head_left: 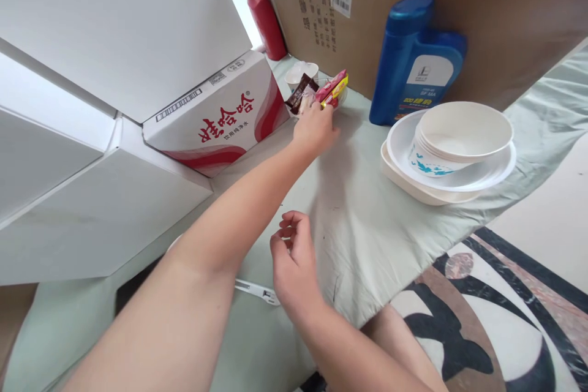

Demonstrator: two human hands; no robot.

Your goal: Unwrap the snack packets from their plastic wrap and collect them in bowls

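My left hand (316, 128) reaches far across the cloth, its fingers bent down onto small wrapped snack packets. A dark brown packet (302, 90) lies to its left and a red-and-yellow packet (334, 87) to its right. The packets sit in a clear bowl (343, 97), mostly covered by them and the hand. My fingertips are closed in among the wrappers, and what they grip is hidden. Nearer to me, my right hand (296, 257) hovers low with loosely curled fingers, a gap beside the thumb and nothing seen inside. Next to its wrist lies a slim white slotted tool (258, 291).
A white-and-red carton (220, 116) stands left of the packets. Behind them are a white cup (294, 75), a red bottle (265, 15) and a big cardboard box (358, 43). At right, a blue jug (413, 61) stands behind stacked paper bowls (434, 159) on a white plate (498, 168).
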